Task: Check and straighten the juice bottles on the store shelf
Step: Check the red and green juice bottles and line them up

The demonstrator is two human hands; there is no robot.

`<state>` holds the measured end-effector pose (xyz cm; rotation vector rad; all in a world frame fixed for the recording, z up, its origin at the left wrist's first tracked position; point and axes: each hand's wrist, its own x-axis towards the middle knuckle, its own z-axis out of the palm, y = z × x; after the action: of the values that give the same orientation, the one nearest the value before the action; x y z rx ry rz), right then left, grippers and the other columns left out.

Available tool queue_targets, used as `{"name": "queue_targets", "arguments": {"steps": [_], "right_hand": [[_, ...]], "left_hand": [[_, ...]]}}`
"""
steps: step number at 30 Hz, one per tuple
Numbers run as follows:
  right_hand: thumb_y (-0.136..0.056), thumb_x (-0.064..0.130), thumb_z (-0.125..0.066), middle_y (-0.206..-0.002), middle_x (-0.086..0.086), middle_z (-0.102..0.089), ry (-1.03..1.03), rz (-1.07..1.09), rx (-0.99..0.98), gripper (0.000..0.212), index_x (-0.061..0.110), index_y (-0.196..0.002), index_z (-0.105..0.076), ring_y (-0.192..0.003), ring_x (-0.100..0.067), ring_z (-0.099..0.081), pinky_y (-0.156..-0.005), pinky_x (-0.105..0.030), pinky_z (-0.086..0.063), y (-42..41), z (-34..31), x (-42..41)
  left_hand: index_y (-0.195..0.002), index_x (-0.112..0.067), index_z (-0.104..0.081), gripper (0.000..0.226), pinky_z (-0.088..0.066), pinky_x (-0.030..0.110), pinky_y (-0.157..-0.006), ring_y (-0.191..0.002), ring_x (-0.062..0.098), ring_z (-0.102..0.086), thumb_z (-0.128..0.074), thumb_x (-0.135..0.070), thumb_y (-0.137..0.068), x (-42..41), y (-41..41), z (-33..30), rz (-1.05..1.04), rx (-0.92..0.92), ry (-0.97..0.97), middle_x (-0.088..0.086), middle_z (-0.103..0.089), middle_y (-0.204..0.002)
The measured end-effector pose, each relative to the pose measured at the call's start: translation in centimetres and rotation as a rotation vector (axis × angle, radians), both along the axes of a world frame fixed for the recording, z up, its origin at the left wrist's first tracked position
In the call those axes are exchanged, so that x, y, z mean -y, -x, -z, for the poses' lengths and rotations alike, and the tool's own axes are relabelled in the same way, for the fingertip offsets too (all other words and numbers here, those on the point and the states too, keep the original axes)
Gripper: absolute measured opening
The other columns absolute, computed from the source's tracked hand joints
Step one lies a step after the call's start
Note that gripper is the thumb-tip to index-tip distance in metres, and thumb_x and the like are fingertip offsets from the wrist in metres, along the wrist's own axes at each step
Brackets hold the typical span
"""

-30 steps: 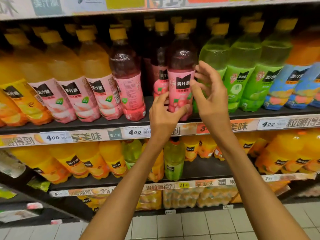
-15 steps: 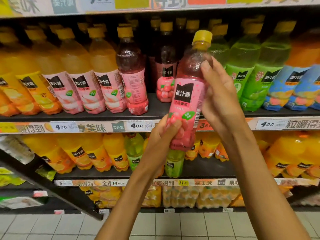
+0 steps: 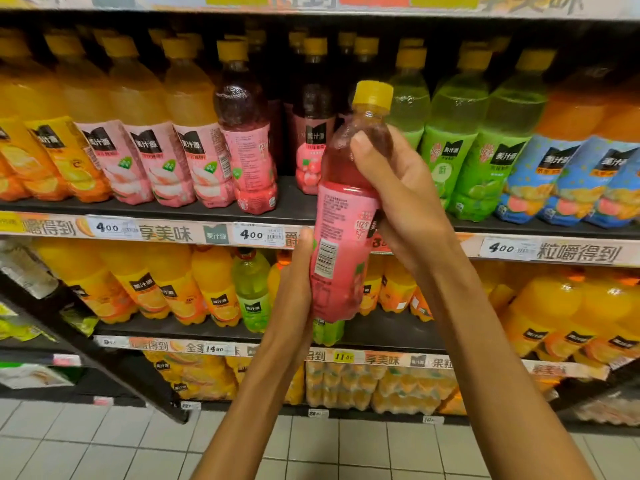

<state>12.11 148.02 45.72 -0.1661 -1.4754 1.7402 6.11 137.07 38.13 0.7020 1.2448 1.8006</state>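
Holding a pink juice bottle (image 3: 341, 233) at frame centre, off the shelf (image 3: 156, 207), barcode side facing camera. Right hand (image 3: 398, 199) grip wrapped round its shoulder; left hand (image 3: 298, 289) grip clasping its lower body. Yellow cap (image 3: 372, 94) on top; bottle tilted slightly right

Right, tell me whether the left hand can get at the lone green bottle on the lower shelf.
Probably not yet: the left hand is gripping the held pink bottle, though the green bottle stands unblocked beside it.
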Motion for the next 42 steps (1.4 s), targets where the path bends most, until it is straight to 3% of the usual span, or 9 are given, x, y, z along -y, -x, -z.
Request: {"name": "queue_targets", "arguments": {"steps": [6,8,12,17,22,27,32,36,42], "right_hand": [[-0.084,0.023,-0.067,-0.093,-0.003,-0.072,0.176,-0.244,-0.097,0.030,0.008,-0.109,-0.058,-0.089,-0.018,-0.069,-0.079,-0.034,-0.055,-0.3,-0.3,-0.4],[-0.069,0.024,-0.081,-0.091,-0.010,-0.069,0.274,-0.319,-0.136,0.048,0.006,-0.106,-0.058,-0.083,-0.024,-0.068,-0.076,-0.039,-0.055,0.2,-0.4,-0.2],[-0.083,0.018,-0.061,-0.085,-0.005,-0.068,0.165,-0.102,-0.071,0.019,0.009,-0.100,-0.062,-0.076,-0.018,-0.065,-0.072,-0.034,-0.053,0.5,-0.4,-0.1],[-0.084,0.028,-0.065,-0.078,0.005,-0.067,-0.005,0.122,-0.017,0.013,0.016,-0.091,-0.066,-0.075,-0.008,-0.063,-0.068,-0.024,-0.052,0.7,-0.4,0.9],[-0.093,0.029,-0.051,-0.092,-0.008,-0.069,0.157,-0.065,-0.040,0.027,0.006,-0.102,-0.063,-0.093,-0.022,-0.063,-0.096,-0.045,-0.050,0.4,-0.3,0.1],[-0.092,0.034,-0.045,-0.089,-0.008,-0.069,0.328,-0.279,-0.033,0.033,0.006,-0.103,-0.059,-0.079,-0.023,-0.066,-0.071,-0.036,-0.057,1.1,0.0,0.2],[-0.086,0.031,-0.058,-0.086,-0.012,-0.068,0.263,-0.133,0.019,0.026,0.007,-0.092,-0.065,-0.080,-0.028,-0.065,-0.080,-0.044,-0.053,1.3,-0.3,0.2],[-0.091,0.038,-0.060,-0.087,-0.009,-0.070,0.232,-0.048,0.110,0.031,0.008,-0.097,-0.067,-0.085,-0.023,-0.067,-0.082,-0.038,-0.055,1.5,-0.6,0.3],[-0.090,0.040,-0.055,-0.093,-0.012,-0.067,0.473,-0.273,0.136,0.037,0.007,-0.107,-0.061,-0.090,-0.026,-0.065,-0.087,-0.041,-0.054,1.9,-0.1,0.3]], "left_hand": [[-0.093,-0.010,-0.073,0.065,-0.054,0.031,-0.052,-0.060,0.025,-0.065,-0.044,-0.066,-0.075,0.4,0.0,0.0,0.243,0.157,0.006,0.015,-0.066,-0.078],[-0.099,-0.008,-0.070,0.067,-0.056,0.035,-0.056,-0.067,0.026,-0.065,-0.041,-0.065,-0.078,0.4,-0.3,-0.1,0.250,0.144,0.050,0.015,-0.067,-0.083],[-0.097,-0.008,-0.071,0.064,-0.057,0.041,-0.078,-0.081,0.029,-0.070,-0.035,-0.059,-0.086,0.5,0.4,-0.2,-0.004,-0.174,0.093,0.013,-0.074,-0.088],[-0.064,-0.012,-0.048,0.054,-0.044,0.017,-0.043,-0.042,0.003,-0.052,-0.044,-0.066,-0.068,0.5,-0.5,-0.8,-0.079,-0.301,0.044,-0.005,-0.060,-0.051],[-0.105,0.015,-0.054,0.097,-0.041,0.051,-0.076,-0.082,0.039,-0.052,-0.049,-0.075,-0.071,1.1,0.3,-0.3,0.052,-0.042,0.027,0.047,-0.051,-0.095],[-0.103,-0.008,-0.068,0.073,-0.056,0.038,-0.071,-0.076,0.029,-0.068,-0.034,-0.069,-0.083,1.5,0.5,0.9,0.337,0.063,-0.008,0.018,-0.069,-0.087],[-0.122,-0.019,-0.062,0.074,-0.051,0.044,-0.095,-0.107,0.029,-0.065,-0.038,-0.071,-0.075,2.1,1.0,0.1,0.222,-0.040,0.055,0.013,-0.069,-0.114],[-0.115,-0.010,-0.065,0.072,-0.051,0.045,-0.085,-0.086,0.028,-0.064,-0.051,-0.069,-0.076,2.6,0.5,-1.1,0.187,-0.055,0.056,0.016,-0.068,-0.099],[-0.108,-0.003,-0.067,0.063,-0.057,0.036,-0.063,-0.074,0.026,-0.068,-0.046,-0.058,-0.086,3.7,0.1,-2.1,0.329,0.366,-0.072,0.017,-0.068,-0.092]]}}
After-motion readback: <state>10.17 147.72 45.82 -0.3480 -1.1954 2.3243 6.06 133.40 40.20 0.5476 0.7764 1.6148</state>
